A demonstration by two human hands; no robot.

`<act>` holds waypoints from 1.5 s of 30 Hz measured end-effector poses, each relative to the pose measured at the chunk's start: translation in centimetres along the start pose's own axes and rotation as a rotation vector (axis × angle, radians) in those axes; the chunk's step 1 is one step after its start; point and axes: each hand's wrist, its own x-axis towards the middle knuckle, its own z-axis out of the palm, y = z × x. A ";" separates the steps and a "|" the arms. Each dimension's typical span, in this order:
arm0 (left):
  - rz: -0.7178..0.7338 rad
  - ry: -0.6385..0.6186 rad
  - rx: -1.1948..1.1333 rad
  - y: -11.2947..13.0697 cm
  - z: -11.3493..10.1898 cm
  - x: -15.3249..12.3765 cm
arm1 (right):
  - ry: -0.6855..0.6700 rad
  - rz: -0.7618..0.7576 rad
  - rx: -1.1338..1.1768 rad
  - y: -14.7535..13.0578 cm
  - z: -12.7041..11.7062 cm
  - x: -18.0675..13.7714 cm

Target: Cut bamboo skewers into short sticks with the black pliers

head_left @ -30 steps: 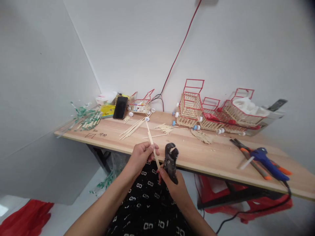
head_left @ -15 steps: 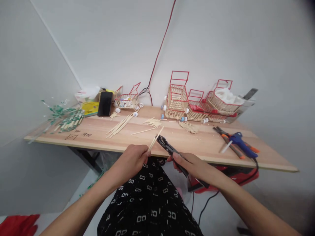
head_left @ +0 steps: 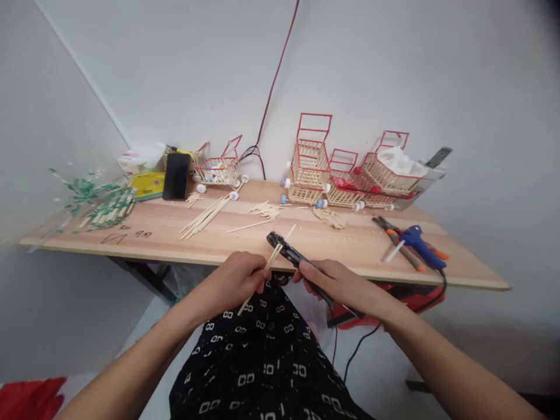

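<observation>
Close to the table's front edge, my left hand pinches a few thin wooden sticks between thumb and fingers. One lower stick end shows beneath that hand, over the patterned black clothing. My right hand is wrapped round the handles of black pliers, possibly a wire stripper. The pliers' head points up and left and crosses the upper part of the sticks, with a tip showing beyond it. Whether the jaws are closed on the wood I cannot tell. Past the hands lie short cut sticks and longer sticks.
Small stick-built carts with red handles stand along the wall. A phone leans at the left, beside wrapped stick bundles. Orange-handled pliers and a blue glue gun lie at the right.
The pliers' head has moved left onto the sticks, which earlier stood beside it. A stick end now shows below my left hand. The view has shifted slightly.
</observation>
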 end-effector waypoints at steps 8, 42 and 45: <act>-0.027 -0.082 -0.023 -0.1 -0.4 0.3 | 0.031 -0.046 -0.083 -0.1 -0.1 0.0; 0.033 -0.199 -0.157 -1.9 1.6 8.4 | 0.132 0.069 -0.344 3.6 -4.4 2.4; 0.025 -0.203 -0.168 -2.1 1.9 8.6 | 0.139 0.067 -0.361 3.8 -4.4 2.4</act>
